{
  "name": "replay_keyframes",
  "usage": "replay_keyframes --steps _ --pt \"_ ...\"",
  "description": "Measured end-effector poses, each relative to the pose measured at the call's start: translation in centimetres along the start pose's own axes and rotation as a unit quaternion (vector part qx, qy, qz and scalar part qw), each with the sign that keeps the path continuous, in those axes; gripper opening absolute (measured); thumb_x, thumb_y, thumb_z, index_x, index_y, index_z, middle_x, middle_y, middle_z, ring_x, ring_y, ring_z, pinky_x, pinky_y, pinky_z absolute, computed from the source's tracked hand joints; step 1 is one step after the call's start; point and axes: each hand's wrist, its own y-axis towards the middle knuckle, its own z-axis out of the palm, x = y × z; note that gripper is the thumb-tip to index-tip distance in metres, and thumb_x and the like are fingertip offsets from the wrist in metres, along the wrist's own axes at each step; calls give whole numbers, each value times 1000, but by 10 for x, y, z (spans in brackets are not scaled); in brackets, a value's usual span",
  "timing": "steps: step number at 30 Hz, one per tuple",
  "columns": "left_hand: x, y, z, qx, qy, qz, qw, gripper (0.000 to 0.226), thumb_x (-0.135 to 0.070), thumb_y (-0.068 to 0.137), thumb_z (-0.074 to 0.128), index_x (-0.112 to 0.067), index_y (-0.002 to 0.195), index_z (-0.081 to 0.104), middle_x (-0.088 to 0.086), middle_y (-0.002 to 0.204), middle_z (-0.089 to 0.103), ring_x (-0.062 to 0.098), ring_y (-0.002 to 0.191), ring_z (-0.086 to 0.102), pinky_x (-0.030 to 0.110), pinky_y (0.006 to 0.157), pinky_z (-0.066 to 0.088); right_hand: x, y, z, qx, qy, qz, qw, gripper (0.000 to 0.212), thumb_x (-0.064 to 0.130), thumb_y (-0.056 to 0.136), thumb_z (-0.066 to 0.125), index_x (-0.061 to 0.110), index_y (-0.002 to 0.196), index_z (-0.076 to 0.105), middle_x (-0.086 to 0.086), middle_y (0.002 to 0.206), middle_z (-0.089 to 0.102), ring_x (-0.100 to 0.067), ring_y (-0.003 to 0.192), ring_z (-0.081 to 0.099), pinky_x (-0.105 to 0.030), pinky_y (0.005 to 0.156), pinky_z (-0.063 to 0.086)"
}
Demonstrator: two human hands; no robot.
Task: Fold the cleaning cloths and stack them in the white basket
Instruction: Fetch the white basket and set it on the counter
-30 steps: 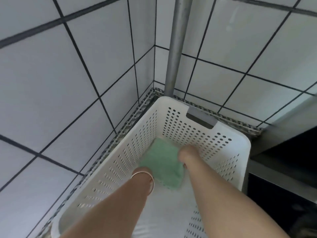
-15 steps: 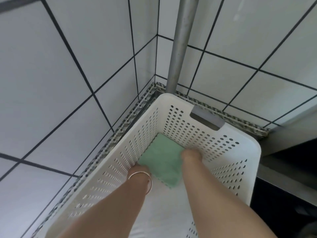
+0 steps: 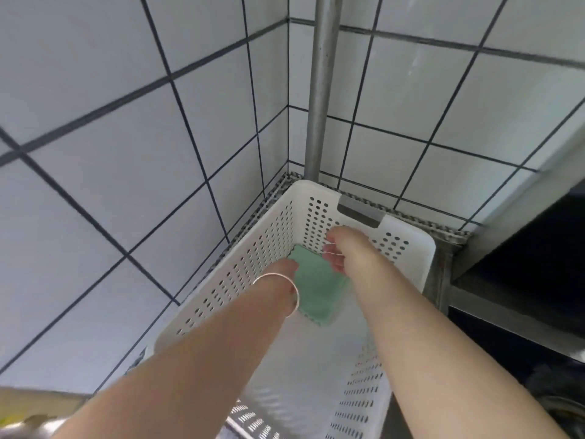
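A folded green cleaning cloth lies flat on the floor of the white basket, near its far end. Both my arms reach down into the basket. My left hand, with a thin bangle on the wrist, sits at the cloth's left edge. Its fingers point away and are hidden behind the wrist. My right hand hovers just above the cloth's far right corner, fingers loosely curled and holding nothing.
The perforated basket stands in a tiled corner, beside a grey metal pipe that rises behind its far rim. A dark appliance or cabinet borders it on the right. Something metallic shows at the bottom left.
My right hand has lifted off the green cloth and drawn up toward the basket's far wall. The left hand stays at the cloth's left edge. The view has tilted.
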Motion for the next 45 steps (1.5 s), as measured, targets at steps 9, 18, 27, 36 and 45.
replay_keyframes --steps 9,18,27,36,45 --pt "18 -102 -92 -164 317 543 760 19 -12 86 55 -23 100 63 -10 90 66 4 77 61 25 70 51 17 -63 -52 -171 -364 -511 760 19 18 89 48 17 101 63 1 97 63 -19 90 57 -26 68 39" --pt "109 -102 -131 -282 -175 232 914 35 -19 85 63 -14 117 50 5 119 55 25 110 55 39 93 45 3 -33 -67 -219 -492 -455 709 41 14 83 53 6 124 51 -18 120 52 -35 110 44 -39 87 40" --pt "138 -132 -95 -99 -326 123 932 22 -31 94 49 -12 92 59 8 86 61 16 74 58 25 64 41 11 -18 -58 -204 -491 -404 744 48 18 86 54 5 130 41 -18 127 48 -35 117 44 -41 89 40" --pt "134 -125 -86 -126 -328 145 925 29 -26 100 36 -11 77 46 4 61 41 14 50 42 19 39 45 30 -14 -49 -145 -524 -319 776 37 28 92 44 9 123 53 -15 118 60 -32 105 58 -31 75 45" --pt "152 -138 -146 -160 -285 204 923 32 -28 100 33 -14 74 45 -3 57 29 1 29 27 9 29 22 5 -61 -49 30 -442 -146 884 33 28 95 43 -1 102 54 -12 68 51 -22 57 48 -27 52 43"
